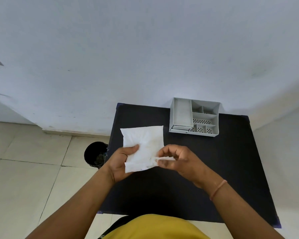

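A white packet (145, 144) is held up over the black table (223, 161). My left hand (121, 163) grips its lower left part, thumb on the front. At the packet's lower right corner my right hand (178, 159) pinches a thin white strip between thumb and curled fingers. What is inside the packet cannot be seen.
A grey plastic organizer (195, 116) with several compartments stands at the table's far edge by the white wall. Left of the table, a black bin (95, 154) sits on the tiled floor.
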`<state>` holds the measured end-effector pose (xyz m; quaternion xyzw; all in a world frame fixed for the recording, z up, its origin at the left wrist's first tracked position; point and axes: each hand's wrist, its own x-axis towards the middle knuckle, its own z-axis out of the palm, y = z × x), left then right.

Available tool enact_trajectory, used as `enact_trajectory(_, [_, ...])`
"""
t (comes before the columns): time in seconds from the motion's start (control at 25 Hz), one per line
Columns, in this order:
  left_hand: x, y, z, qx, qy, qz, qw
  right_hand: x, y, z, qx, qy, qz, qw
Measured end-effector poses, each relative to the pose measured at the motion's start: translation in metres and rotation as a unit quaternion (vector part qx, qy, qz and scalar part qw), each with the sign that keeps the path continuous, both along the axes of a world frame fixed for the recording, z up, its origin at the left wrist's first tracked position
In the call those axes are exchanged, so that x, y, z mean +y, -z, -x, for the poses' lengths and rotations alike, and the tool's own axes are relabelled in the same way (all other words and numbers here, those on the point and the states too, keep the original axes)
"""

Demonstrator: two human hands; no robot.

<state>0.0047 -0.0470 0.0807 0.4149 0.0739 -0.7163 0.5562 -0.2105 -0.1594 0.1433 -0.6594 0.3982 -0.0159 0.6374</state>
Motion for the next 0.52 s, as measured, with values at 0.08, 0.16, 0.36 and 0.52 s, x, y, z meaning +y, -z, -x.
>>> enact_trajectory(0.08, [-0.006, -0.007, 0.003, -0.003, 0.002, -0.010, 1.000, 0.000, -0.004, 0.001, 0.033, -0.031, 0.067, 0.997])
enact_trajectory(0.16, [-0.012, -0.011, 0.006, -0.007, 0.010, -0.039, 0.999, 0.000, -0.008, 0.001, 0.064, -0.060, 0.183, 0.979])
enact_trajectory(0.36, [-0.016, -0.007, 0.014, -0.030, 0.023, -0.088, 0.995, 0.003, -0.015, 0.002, -0.002, 0.079, 0.227, 0.971])
enact_trajectory(0.52, [-0.012, -0.025, 0.038, -0.197, 0.043, -0.119, 0.972, 0.002, 0.001, 0.004, 0.041, 0.156, 0.203, 0.966])
